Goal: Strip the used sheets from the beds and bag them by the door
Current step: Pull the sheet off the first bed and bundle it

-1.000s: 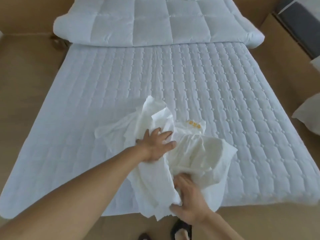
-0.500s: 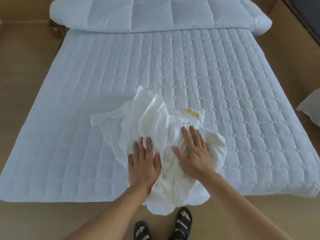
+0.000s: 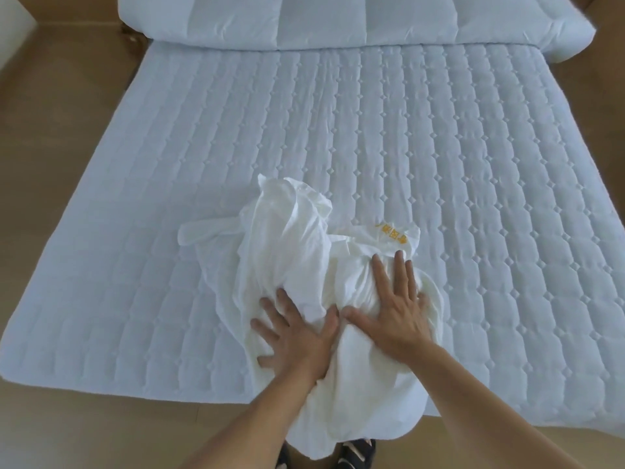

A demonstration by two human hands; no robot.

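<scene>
Left hand and right hand press flat, fingers straight, on crumpled white sheet at quilted mattress foot edge.

- Your left hand and right hand are bare, and so are both forearms.
- You wear black sandals with open straps across the toes.
</scene>
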